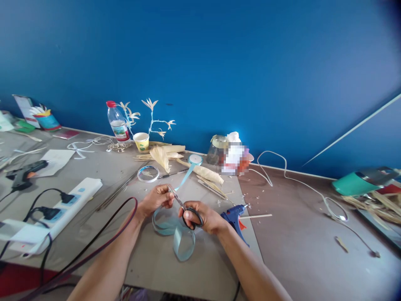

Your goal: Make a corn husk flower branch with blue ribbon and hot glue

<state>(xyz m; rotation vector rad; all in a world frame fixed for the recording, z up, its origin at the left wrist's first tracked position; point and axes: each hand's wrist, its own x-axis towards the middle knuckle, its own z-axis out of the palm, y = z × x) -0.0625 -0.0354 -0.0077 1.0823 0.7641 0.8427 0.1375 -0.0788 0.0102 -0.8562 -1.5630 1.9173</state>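
Observation:
My right hand point(196, 215) grips black-handled scissors point(179, 201), their blades pointing up and left toward my other hand. Between the fingertips of my left hand point(157, 198) a piece of light blue ribbon is pinched, right by the blade tips; whether the blades touch it I cannot tell. Loops of the light blue ribbon point(184, 251) hang and lie below both hands. A strip of the same colour runs back to a ribbon spool point(195, 159) on the table.
A blue glue gun point(234, 217) lies right of my hands, a black glue gun point(25, 173) far left. A white power strip point(79, 196) with plugged cables stands at left. Behind are dried husks point(160, 158), a paper cup point(141, 142), a bottle point(119, 125) and a glass jar point(216, 151).

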